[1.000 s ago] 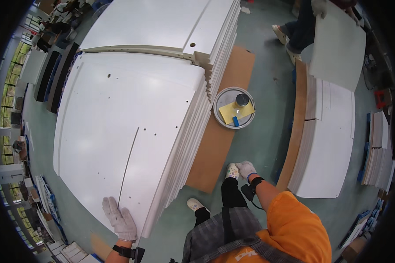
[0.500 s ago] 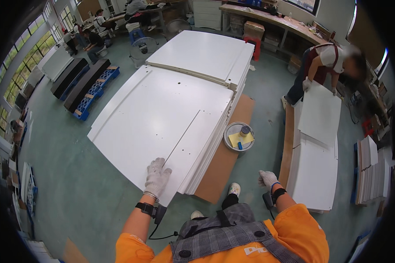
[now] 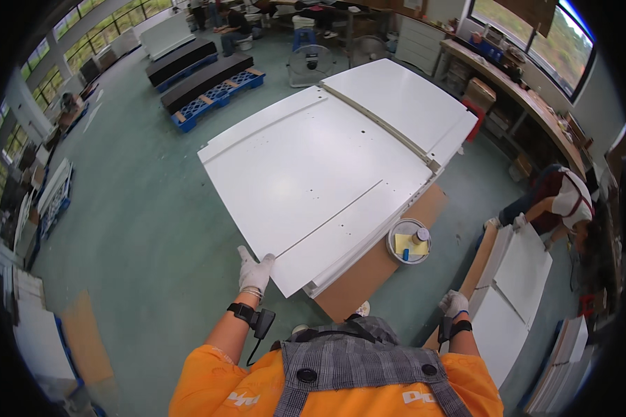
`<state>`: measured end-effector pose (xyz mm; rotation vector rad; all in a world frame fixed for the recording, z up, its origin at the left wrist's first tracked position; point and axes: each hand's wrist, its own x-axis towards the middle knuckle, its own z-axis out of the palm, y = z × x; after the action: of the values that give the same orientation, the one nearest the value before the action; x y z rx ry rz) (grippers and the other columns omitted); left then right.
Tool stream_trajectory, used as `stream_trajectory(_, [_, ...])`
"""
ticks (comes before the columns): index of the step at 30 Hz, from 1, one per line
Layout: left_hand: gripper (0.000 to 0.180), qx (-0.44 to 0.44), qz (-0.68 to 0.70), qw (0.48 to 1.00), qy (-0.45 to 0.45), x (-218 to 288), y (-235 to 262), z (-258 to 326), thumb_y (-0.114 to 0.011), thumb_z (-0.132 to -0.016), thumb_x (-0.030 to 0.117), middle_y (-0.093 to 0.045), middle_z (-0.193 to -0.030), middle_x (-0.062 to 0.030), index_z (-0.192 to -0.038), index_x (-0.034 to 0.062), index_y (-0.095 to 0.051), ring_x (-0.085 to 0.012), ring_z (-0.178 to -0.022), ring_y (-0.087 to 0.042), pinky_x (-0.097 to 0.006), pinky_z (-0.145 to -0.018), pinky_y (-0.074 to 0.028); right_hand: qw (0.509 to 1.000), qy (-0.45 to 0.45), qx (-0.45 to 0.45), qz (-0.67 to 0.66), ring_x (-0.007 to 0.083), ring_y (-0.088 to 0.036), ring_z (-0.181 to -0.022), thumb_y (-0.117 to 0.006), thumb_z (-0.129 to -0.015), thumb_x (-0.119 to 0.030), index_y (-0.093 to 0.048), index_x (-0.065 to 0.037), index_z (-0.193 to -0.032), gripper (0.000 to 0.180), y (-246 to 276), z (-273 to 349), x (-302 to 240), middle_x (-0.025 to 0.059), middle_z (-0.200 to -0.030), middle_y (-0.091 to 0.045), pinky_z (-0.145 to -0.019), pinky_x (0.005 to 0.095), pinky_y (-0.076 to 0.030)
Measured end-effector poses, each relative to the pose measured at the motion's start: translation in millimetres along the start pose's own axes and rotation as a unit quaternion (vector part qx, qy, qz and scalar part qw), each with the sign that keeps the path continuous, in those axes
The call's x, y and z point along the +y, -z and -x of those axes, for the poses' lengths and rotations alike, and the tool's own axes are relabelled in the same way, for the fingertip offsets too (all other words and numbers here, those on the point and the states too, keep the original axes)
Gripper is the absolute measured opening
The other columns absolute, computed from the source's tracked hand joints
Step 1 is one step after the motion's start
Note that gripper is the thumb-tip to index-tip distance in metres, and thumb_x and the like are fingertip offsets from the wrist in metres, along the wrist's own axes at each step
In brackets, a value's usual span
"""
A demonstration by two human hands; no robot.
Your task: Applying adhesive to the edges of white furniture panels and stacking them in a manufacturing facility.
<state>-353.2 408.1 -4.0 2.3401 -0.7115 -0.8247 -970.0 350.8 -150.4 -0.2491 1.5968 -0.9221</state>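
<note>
My left hand (image 3: 254, 272), in a white work glove, is at the near left edge of a large white panel (image 3: 306, 167). Its thumb and fingers are apart, and the fingertips touch the panel's edge. This panel lies flat on top of a stack of similar panels and has a long groove and several small holes. My right hand (image 3: 454, 304), also gloved, is curled into a loose fist at my right side. It is nearest to a lower stack of white panels (image 3: 490, 333), and nothing shows in its fingers.
A round tub (image 3: 409, 258) with a yellow pad and a small jar on its lid stands right of the stack, beside brown cardboard (image 3: 358, 279). A co-worker (image 3: 567, 201) bends over the right stack. Dark slabs lie on blue pallets (image 3: 219, 97); a floor fan (image 3: 311, 64) stands behind.
The view has turned left. My left hand has gone from lying flat on the panel's top to its left edge. The co-worker has lowered a white panel onto the right stack.
</note>
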Motion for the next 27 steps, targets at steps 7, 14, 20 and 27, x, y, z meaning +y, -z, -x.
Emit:
stream_trajectory(7, [0.06, -0.028, 0.153, 0.988, -0.017, 1.4, -19.8, 6.0, -0.06, -0.089, 0.025, -0.06, -0.12, -0.02, -0.137, -0.0017, -0.037, -0.0284, -0.105, -0.06, -0.034, -0.091, -0.046, 0.977, 0.157, -0.091, 0.107, 0.0214, -0.059, -0.07, -0.052, -0.087, -0.011, -0.056, -0.003, -0.111, 0.026, -145.7, -20.1, -104.6, 0.0082, -0.086, -0.058, -0.065, 0.0364, -0.056])
stream_trajectory(14, [0.05, -0.003, 0.139, 0.989, 0.051, -5.2, -30.6, -2.9, -0.056, -0.091, 0.022, -0.062, -0.115, -0.0143, -0.135, 0.0022, -0.042, -0.0209, -0.099, -0.061, -0.033, -0.085, -0.048, 0.847, 0.366, 0.014, 0.385, 0.028, -0.064, -0.095, -0.049, -0.083, -0.014, -0.062, -0.001, -0.111, 0.034, -251.7, -21.3, -200.1, 0.0188, -0.102, -0.065, -0.086, 0.0355, -0.05])
stream_trajectory(20, [0.05, 0.019, 0.141, 0.987, 0.078, -7.5, -30.8, -2.8, -0.057, -0.091, 0.03, -0.063, -0.107, -0.0128, -0.132, 0.002, -0.045, -0.0197, -0.087, -0.061, -0.033, -0.07, -0.051, 0.764, 0.403, 0.007, 0.504, 0.0351, -0.052, -0.118, -0.046, -0.085, -0.019, -0.059, -0.007, -0.119, 0.038, -291.3, -36.0, -235.3, 0.0205, -0.124, -0.056, -0.099, 0.0392, -0.043])
stream_trajectory(27, [0.056, 0.021, 0.144, 0.973, 0.179, 5.0, -36.9, 2.5, -0.051, -0.093, 0.04, -0.063, -0.101, -0.015, -0.124, -0.0064, -0.047, -0.0212, -0.083, -0.063, -0.033, -0.064, -0.051, 0.704, 0.376, -0.059, 0.6, 0.0374, -0.053, -0.114, -0.047, -0.088, -0.029, -0.062, -0.01, -0.115, 0.037, -308.3, -45.0, -240.4, 0.0207, -0.127, -0.054, -0.101, 0.0389, -0.041])
